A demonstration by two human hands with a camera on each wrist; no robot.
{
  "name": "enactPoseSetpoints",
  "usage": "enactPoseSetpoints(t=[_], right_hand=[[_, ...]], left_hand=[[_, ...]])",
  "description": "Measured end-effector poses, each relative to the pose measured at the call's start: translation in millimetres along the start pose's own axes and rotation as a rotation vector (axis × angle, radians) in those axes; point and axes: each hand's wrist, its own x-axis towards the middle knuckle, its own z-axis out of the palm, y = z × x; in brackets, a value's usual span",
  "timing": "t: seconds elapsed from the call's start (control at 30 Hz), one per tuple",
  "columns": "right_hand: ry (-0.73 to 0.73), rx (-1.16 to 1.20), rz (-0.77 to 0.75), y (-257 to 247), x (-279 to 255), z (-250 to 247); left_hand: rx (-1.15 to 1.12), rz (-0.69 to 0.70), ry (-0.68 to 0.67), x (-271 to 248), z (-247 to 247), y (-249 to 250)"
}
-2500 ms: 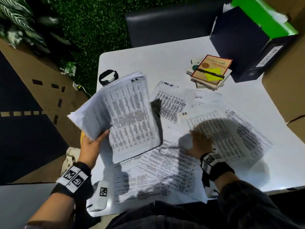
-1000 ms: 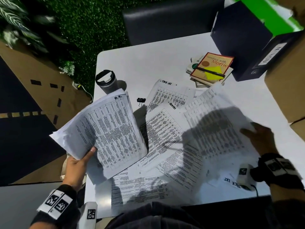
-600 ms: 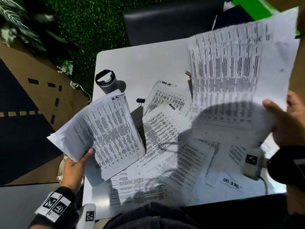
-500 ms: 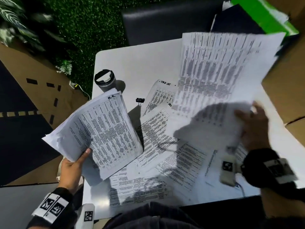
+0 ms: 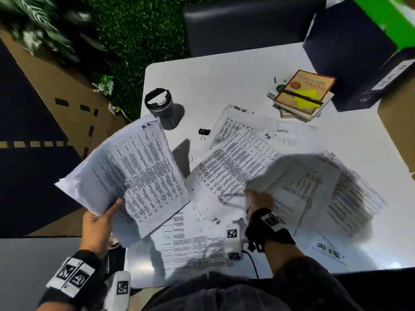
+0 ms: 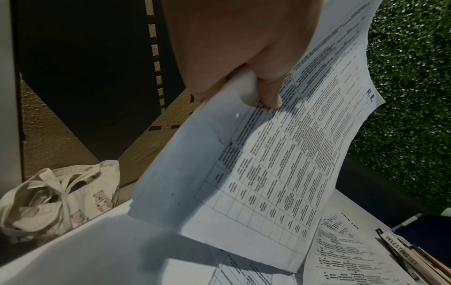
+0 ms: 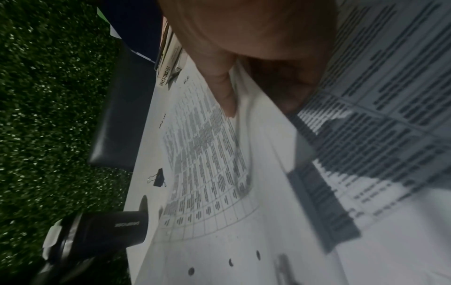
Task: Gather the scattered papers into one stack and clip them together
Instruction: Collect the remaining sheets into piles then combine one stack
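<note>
Whereas half a second ago a printed sheet was held high above the white table point(image 5: 224, 86), it is now brought down low over the scattered printed papers point(image 5: 233, 167), blurred, its near edge pinched by the right hand point(image 5: 258, 198). A thick stack of printed white sheets point(image 5: 134, 173) is kept raised at the table's left edge, gripped by the left hand point(image 5: 98, 223), thumb on top. Only in the left wrist view is a cream cloth bag point(image 6: 58, 198) seen on the floor. Farther off, a small black binder clip point(image 5: 204, 132) lies untouched beside a dark lidded tumbler point(image 5: 161, 106); beyond, a pile of books point(image 5: 301, 95).
</note>
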Motion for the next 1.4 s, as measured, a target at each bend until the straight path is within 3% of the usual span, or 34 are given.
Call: enactPoseSetpoints(t=[0.1,0.33,0.6,0.73,0.83,0.93,1.1,1.27,1.4], right_hand=[[0.051,0.007,-0.022,-10.6,0.9,0.2],[0.137,0.121,-0.253,-44.6,3.5,-19.9],[-0.025,0.115,-0.26,-47.4,2.9,-69.9],[-0.155,0.237,-0.39,-50.6,-30.7,-80.1],[-0.338,0.334,-0.449,-63.5,-49.4,-84.3],[-0.426,0.305,-0.476,-79.7,-50.2,-76.9],[-0.568,0.316,-0.401,-88.0,-53.9,-62.6],[-0.442,0.162,-0.48,-80.2,-53.0,-62.4],[-0.244,0.138,-0.716,-89.4,-67.7,-79.0]], left_hand=[[0.011,0.002,0.005,-1.4,-4.7,0.9],[0.074,-0.001,0.037,8.3,-9.2,2.2],[0.127,0.089,0.007,21.3,2.4,14.1],[0.095,0.101,-0.031,21.0,15.1,21.4],[0.091,0.042,-0.127,28.1,26.6,25.7],[0.053,-0.017,-0.279,24.8,49.9,36.2],[0.073,-0.131,-0.555,10.5,92.9,41.5],[0.087,-0.188,-0.554,-15.4,130.7,48.5],[0.008,-0.036,-0.605,-39.4,151.7,62.7]])
